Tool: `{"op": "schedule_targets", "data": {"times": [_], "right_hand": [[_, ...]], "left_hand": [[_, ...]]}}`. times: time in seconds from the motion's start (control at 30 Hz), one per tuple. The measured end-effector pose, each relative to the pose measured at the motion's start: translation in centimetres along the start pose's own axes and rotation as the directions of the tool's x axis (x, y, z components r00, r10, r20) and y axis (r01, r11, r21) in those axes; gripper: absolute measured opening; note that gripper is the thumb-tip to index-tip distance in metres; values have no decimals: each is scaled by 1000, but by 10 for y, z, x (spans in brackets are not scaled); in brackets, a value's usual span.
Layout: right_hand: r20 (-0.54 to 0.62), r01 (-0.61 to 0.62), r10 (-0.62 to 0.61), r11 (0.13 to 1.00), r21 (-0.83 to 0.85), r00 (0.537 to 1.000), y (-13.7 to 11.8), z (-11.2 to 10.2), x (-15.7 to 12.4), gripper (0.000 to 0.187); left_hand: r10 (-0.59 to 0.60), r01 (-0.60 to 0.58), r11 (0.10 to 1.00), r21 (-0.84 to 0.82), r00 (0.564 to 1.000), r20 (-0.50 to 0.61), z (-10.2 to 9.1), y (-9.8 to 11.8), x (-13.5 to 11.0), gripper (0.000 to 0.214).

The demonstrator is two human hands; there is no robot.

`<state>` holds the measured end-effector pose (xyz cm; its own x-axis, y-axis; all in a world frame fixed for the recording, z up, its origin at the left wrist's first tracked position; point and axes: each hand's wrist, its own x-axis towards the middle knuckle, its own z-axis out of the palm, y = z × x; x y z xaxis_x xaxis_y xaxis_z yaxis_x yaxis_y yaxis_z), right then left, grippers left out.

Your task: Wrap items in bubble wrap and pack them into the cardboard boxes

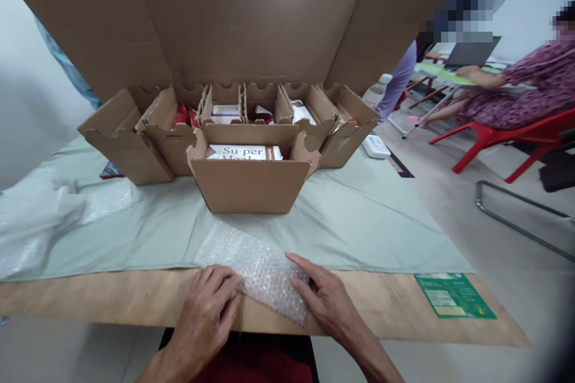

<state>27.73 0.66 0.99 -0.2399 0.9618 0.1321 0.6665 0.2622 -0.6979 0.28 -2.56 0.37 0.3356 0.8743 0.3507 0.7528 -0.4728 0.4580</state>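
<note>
Your left hand (213, 299) touches the bubble wrap (258, 263) at its near left edge, your right hand (326, 296) at its right end; whether either grip clenches it, I cannot tell. It lies on the near surface (377, 308), in front of the nearest cardboard box (251, 185).

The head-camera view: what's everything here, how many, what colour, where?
Wooden tabletop: one, tan, foreground
Fabric cloth: one, pale green, on tabletop
Bubble-wrap sheet: one, clear, near edge
Bubble-wrap heap: one, clear, left
Open cardboard box: one, brown, centre
"Su-per" carton: one, mostly white, inside box
Deep cardboard boxes: six, brown, row behind
Tall cardboard panel: one, brown, behind boxes
Printed leaflet: one, green, right corner
Plastic chair: one, red, right background
Seated person: one, purple dotted clothing, on chair
Laptop: one, dark, right background
Others: uncounted, blurred or partly hidden
Left hand: one, on bubble wrap
Right hand: one, bubble wrap's right end
</note>
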Motion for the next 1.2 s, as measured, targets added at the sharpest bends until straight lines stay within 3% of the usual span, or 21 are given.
{"op": "schedule_targets", "data": {"times": [0.17, 0.43, 0.5, 0.6, 0.73, 0.77, 0.83, 0.93, 1.03, 1.1, 1.2], "right_hand": [[96, -70, 69, 997, 11, 993, 1, -1, 0, 43], [103, -44, 42, 999, 8, 994, 5, -2, 3, 41], [80, -9, 10, 1000, -7, 997, 5, -5, 6, 39], [14, 41, -40, 998, -55, 999, 8, -6, 12, 37], [-44, 93, -99, 986, -136, 994, 18, 3, 19, 35], [-44, 105, -113, 983, -150, 993, 21, 6, 20, 34], [-38, 117, -125, 979, -166, 991, 23, 7, 20, 33], [-25, 111, -116, 983, -145, 993, 17, 2, 20, 31], [50, 99, -96, 994, -56, 994, -2, -2, 27, 29], [155, 100, -104, 994, 34, 982, -22, 2, 38, 28], [354, 124, -175, 979, 164, 919, -59, 18, 64, 28]], "left_hand": [[28, -28, 1000, 8, 999, -40, 5, -4, 2, 35], [46, -47, 999, -16, 997, -68, -1, -6, 3, 31], [10, -5, 999, 32, 990, -137, -7, -18, 6, 28], [-89, 144, 962, 232, 968, -234, -16, -41, 16, 26], [-248, 295, 882, 368, 954, -170, -15, -55, 33, 11], [-262, 304, 884, 354, 951, -163, -12, -54, 36, 4], [-247, 294, 916, 273, 950, -191, -7, -48, 39, 10], [-215, 238, 970, 46, 933, -289, -9, -42, 35, 13], [-339, 294, 937, -189, 894, -292, -27, -50, 24, 11], [-496, 428, 857, -288, 837, -231, -46, -64, 18, 12], [-686, 576, 702, -419, 705, -181, -82, -94, 13, 21]]}}
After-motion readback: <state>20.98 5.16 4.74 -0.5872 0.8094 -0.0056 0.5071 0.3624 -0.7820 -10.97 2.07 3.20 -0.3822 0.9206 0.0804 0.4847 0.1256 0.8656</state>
